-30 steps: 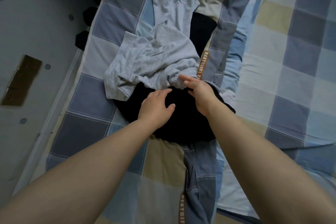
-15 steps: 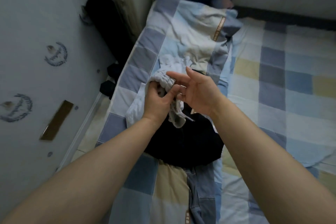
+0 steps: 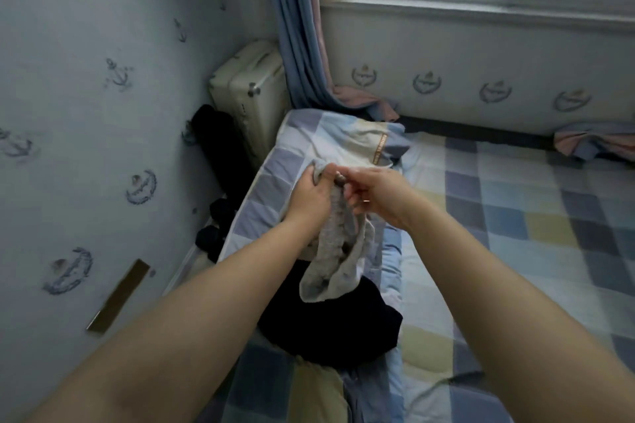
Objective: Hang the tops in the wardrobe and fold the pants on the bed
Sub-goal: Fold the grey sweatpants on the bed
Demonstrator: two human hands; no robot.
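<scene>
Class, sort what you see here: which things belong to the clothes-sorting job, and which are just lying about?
Belongs to the job:
grey garment, held up by the left hand and right hand
black garment on the bed

Just lying about:
cream suitcase
curtain
dark items on the floor

Both hands meet above the bed's left edge, left hand (image 3: 309, 197) and right hand (image 3: 376, 194) pinching the top of a garment (image 3: 338, 251) that hangs between them. Under it on the bed (image 3: 515, 216) lies a second garment (image 3: 330, 326), perhaps pants. A suitcase (image 3: 251, 86) stands off the bed's far-left corner, curtain (image 3: 295, 27) just behind it.
</scene>
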